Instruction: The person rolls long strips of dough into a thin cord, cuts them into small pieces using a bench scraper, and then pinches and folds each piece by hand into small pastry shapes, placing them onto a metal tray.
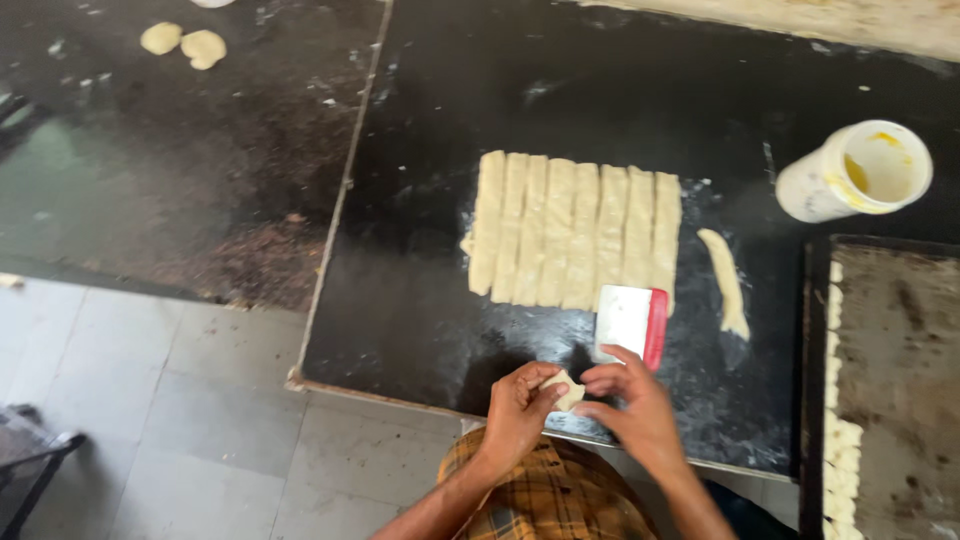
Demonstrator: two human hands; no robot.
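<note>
My left hand [518, 408] and my right hand [632, 408] meet at the near edge of the black worktop [420, 300], both pinching one small piece of pale dough [568, 390] between their fingertips. Just beyond my right hand lies a white dough scraper with a red handle [632, 322]. Behind the scraper a flat dough sheet cut into several long strips [575, 230] lies on the worktop. A single thin dough strip [728, 282] lies apart to the right of the sheet.
A white plastic tub with yellow residue [858, 170] lies tilted at the right. A dark baking tray [900, 390] with several dough pieces along its left edge sits at the near right. Two dough lumps [185, 44] rest far left. Grey floor tiles [160, 400] show below.
</note>
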